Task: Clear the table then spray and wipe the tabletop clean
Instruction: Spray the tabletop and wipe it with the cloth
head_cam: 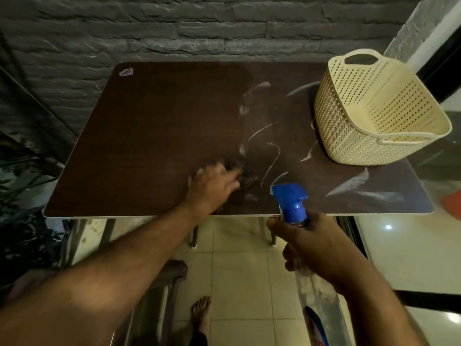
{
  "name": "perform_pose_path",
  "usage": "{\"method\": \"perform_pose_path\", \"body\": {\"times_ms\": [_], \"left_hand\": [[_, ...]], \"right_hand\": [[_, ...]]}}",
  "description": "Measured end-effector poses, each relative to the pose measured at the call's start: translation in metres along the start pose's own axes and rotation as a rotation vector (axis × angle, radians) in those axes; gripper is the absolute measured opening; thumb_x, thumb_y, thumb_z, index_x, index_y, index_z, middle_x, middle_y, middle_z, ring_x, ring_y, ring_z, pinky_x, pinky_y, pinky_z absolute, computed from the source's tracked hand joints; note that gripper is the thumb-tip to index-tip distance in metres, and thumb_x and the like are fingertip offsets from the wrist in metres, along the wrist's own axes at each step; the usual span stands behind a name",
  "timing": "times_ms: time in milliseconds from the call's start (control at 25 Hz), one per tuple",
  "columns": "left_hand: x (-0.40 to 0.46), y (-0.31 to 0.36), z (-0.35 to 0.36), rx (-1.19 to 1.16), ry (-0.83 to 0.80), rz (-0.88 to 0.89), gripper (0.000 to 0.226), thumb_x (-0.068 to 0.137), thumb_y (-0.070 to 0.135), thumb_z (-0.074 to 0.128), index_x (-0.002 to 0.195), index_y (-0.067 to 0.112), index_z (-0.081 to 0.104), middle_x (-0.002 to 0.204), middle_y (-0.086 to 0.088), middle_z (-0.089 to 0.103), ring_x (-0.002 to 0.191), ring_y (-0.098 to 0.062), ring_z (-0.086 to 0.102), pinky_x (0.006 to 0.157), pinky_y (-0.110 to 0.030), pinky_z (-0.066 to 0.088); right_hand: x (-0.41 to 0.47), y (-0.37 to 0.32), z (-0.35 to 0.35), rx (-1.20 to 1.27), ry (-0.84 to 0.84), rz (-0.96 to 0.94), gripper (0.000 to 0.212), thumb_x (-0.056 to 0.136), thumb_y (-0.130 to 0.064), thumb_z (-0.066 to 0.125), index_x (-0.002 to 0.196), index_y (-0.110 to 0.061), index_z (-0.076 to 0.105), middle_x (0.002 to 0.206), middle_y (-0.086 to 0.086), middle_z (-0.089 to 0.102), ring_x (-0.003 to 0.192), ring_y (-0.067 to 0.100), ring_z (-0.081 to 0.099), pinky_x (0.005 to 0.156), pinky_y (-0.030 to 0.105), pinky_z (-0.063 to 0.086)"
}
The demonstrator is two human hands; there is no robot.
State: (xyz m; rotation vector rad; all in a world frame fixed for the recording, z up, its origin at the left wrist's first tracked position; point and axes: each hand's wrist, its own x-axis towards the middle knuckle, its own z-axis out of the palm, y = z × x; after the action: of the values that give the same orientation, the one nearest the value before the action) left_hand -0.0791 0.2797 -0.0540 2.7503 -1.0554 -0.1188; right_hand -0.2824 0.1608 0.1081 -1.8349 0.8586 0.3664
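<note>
On the dark tabletop (154,136), wet streaks (272,156) beside a basket (374,113).

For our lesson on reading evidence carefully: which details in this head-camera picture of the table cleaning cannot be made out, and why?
1. Head view: the dark cloth under the left hand is motion-blurred, and the hand covers part of it.
2. Head view: the label on the spray bottle is cut off by the bottom edge; the right hand covers its neck.
3. Head view: the far wall of the basket hides the table corner behind it.
</note>
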Motion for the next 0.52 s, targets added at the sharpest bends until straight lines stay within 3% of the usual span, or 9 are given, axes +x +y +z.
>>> {"method": "perform_pose_path", "body": {"times_ms": [160,240,360,520], "left_hand": [[-0.038,-0.003,-0.006,-0.048,-0.114,0.361,0.045,0.096,0.045,0.048,0.140,0.037,0.044,0.105,0.004,0.049,0.096,-0.012,0.046,0.084,-0.027,0.032],[-0.025,-0.012,-0.009,-0.060,-0.118,0.443,0.043,0.094,0.043,0.051,0.137,0.037,0.050,0.101,0.004,0.050,0.092,-0.010,0.045,0.083,-0.026,0.031],[0.026,-0.023,-0.009,-0.065,-0.128,0.296,0.041,0.095,0.045,0.050,0.136,0.041,0.048,0.108,0.004,0.051,0.100,-0.014,0.048,0.085,-0.030,0.034],[0.078,-0.016,-0.012,-0.041,0.028,-0.216,0.040,0.096,0.046,0.047,0.137,0.041,0.046,0.126,-0.006,0.053,0.114,-0.028,0.051,0.093,-0.040,0.041]], "right_hand": [[0.000,0.007,0.004,0.028,-0.007,0.012,0.032,0.080,-0.048,0.067,0.094,-0.020,0.058,0.074,0.012,0.072,0.066,0.026,0.072,0.071,0.043,0.061],[0.003,0.008,0.002,0.033,-0.006,0.008,0.033,0.079,-0.050,0.066,0.094,-0.022,0.058,0.073,0.011,0.072,0.062,0.022,0.071,0.070,0.041,0.061],[0.011,0.007,-0.001,0.043,-0.003,0.008,0.035,0.075,-0.051,0.065,0.095,-0.023,0.058,0.072,0.010,0.071,0.060,0.020,0.069,0.068,0.039,0.061],[0.020,0.001,0.000,0.031,0.005,-0.013,0.033,0.078,-0.051,0.065,0.094,-0.023,0.057,0.073,0.010,0.072,0.063,0.022,0.071,0.067,0.036,0.061]]}}
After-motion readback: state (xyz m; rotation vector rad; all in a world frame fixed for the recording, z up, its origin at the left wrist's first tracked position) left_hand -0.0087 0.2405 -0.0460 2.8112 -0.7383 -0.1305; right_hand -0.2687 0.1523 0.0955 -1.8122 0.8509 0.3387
